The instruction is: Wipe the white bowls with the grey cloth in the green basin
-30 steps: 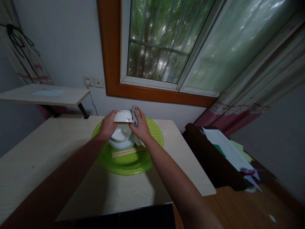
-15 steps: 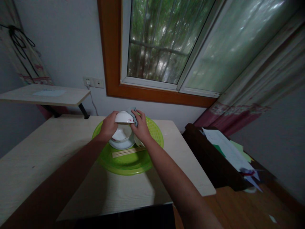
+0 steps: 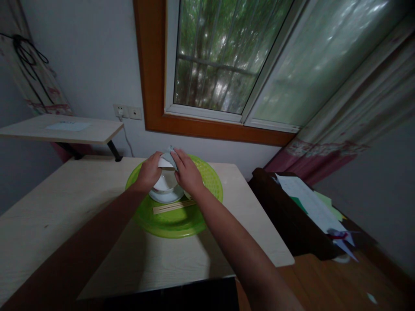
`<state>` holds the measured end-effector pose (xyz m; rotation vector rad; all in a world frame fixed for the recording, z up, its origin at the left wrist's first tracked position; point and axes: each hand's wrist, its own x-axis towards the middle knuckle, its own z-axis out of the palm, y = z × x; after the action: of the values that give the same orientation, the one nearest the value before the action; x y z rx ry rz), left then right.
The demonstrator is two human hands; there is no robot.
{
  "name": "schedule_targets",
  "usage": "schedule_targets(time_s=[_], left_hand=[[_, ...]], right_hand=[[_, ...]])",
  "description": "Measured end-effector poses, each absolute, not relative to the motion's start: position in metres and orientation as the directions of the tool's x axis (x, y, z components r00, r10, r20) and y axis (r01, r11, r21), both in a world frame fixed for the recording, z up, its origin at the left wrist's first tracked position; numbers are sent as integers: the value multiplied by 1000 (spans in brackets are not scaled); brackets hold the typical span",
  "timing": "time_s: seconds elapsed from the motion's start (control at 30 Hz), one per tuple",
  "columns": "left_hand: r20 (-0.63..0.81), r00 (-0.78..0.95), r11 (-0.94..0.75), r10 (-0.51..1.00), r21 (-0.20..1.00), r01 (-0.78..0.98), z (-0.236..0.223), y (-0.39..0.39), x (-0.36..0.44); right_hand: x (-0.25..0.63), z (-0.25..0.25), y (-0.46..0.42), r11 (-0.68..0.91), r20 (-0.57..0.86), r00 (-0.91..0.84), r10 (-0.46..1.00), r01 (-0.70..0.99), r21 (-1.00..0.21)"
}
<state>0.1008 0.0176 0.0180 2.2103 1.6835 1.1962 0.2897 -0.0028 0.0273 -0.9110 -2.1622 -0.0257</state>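
A white bowl [image 3: 165, 163] is held tilted, underside up, above a round green tray [image 3: 175, 229]. My left hand [image 3: 150, 172] is closed on its left edge. Across the bowl's right side, my right hand [image 3: 188, 172] presses a grey-blue cloth [image 3: 170, 157], fingers bent over it. Below, another white bowl [image 3: 165, 181] rests on a white plate [image 3: 166, 197] on the tray. Pale wooden chopsticks [image 3: 173, 207] lie in front of the plate. Behind my right wrist, one more light dish [image 3: 188, 195] is mostly hidden.
The tray stands on a pale wooden table [image 3: 106, 242]. At the back left is a raised shelf [image 3: 103, 129] holding a sheet of paper [image 3: 68, 126]. Right of the table, papers [image 3: 308, 203] lie on a dark piece of furniture [image 3: 275, 211]. A window [image 3: 220, 65] is behind.
My right hand has slid left and up over the bowl with the cloth, covering more of it. The left hand stays nearly in place. Dishes on the tray have not moved.
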Motion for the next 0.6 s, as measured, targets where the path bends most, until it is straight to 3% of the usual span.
schedule_targets(time_s=[0.13,0.33,0.47,0.6], left_hand=[[515,58,-379,855,545,748,16,19,99],[541,11,-385,841,583,715,22,15,100],[546,34,-405,837,577,709,24,13,102],[553,35,-423,833,594,685,24,14,103]], right_hand=[[287,25,-1,732,686,-404,605,621,-280],[300,12,13,545,601,-159,783,642,-539],[305,6,21,426,498,-94,862,666,-612],[305,3,24,430,501,-59,863,605,-670]])
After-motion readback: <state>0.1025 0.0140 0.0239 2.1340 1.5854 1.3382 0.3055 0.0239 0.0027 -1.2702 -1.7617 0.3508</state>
